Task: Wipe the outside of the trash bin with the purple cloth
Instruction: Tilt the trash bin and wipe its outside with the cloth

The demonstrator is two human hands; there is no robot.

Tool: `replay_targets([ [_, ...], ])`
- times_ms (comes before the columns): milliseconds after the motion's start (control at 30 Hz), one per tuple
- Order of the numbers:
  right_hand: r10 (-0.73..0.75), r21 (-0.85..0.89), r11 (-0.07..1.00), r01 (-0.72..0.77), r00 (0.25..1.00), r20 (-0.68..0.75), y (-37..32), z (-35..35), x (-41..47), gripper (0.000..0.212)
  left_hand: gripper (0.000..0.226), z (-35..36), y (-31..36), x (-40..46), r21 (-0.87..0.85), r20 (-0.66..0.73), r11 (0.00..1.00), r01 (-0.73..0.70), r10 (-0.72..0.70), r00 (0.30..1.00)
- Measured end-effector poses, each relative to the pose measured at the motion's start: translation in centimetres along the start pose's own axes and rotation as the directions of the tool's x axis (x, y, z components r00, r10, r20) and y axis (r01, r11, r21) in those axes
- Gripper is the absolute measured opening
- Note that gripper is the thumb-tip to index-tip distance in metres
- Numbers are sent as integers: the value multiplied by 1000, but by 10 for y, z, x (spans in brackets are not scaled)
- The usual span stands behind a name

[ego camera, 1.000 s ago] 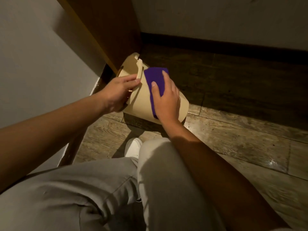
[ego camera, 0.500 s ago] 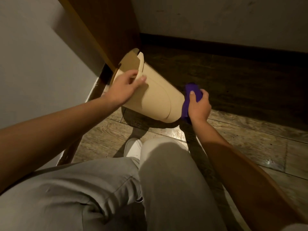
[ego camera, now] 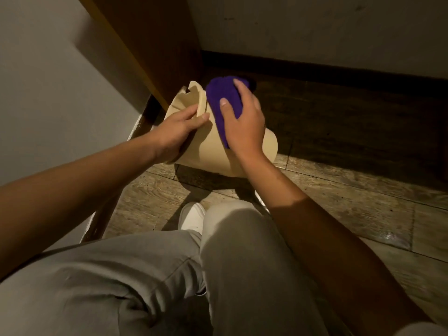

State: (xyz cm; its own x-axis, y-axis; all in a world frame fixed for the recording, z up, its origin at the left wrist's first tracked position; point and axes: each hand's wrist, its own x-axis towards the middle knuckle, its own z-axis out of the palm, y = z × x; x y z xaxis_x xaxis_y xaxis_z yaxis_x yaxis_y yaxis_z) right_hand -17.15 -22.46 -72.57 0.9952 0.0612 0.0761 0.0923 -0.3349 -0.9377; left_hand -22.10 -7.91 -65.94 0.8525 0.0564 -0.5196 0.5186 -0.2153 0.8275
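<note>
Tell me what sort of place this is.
Probably an indoor corner of a home: wood-look floor, plain walls with a dark baseboard, and a wooden panel beside the tilted beige trash bin that is being wiped.

Dim, warm indoor lighting, apparently from behind the wearer, casts hard shadows across the floor [ego camera: 339, 195] toward 12 o'clock. A specular glare patch lies at 4 o'clock. Wide-angle distortion bows the wall [ego camera: 48, 93] edges at 10 o'clock; focus is soft throughout.
</note>
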Motion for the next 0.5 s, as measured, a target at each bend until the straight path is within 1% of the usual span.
replay_targets([
  [67,10,-86,996,-8,1000,29,11,10,-6,57,30,-2,-2,0,-14,18,1000,-1,1,1000],
  [133,81,-156,985,-79,997,6,31,9,-6,59,36,-6,-4,-1,-27,-11,1000,12,-12,1000],
  [200,175,-233,956,-180,984,-42,58,-2,0,58,41,-12,-6,-1,-56,-43,998,25,-27,999],
  [267,301,-284,906,-314,949,-90,90,-20,4,56,39,-18,-9,-1,-61,-60,998,22,-25,998],
  [333,449,-260,846,-465,885,-122,116,-40,1,56,33,-17,-9,0,13,-81,1000,-1,2,997],
  [367,497,-236,825,-514,858,-132,124,-49,0,56,30,-14,-8,3,68,-122,998,-19,27,992],
  [400,511,-215,820,-531,848,-144,128,-56,-2,56,28,-10,-6,5,126,-184,991,-43,66,981],
  [433,495,-197,832,-519,854,-161,128,-62,-2,56,28,-7,-4,7,179,-246,981,-72,115,962],
  [467,459,-174,855,-489,869,-185,123,-66,-1,55,29,-5,-1,9,220,-283,970,-101,163,945],
  [500,417,-137,883,-449,884,-210,115,-67,1,55,29,-4,2,10,240,-277,962,-128,194,941],
])
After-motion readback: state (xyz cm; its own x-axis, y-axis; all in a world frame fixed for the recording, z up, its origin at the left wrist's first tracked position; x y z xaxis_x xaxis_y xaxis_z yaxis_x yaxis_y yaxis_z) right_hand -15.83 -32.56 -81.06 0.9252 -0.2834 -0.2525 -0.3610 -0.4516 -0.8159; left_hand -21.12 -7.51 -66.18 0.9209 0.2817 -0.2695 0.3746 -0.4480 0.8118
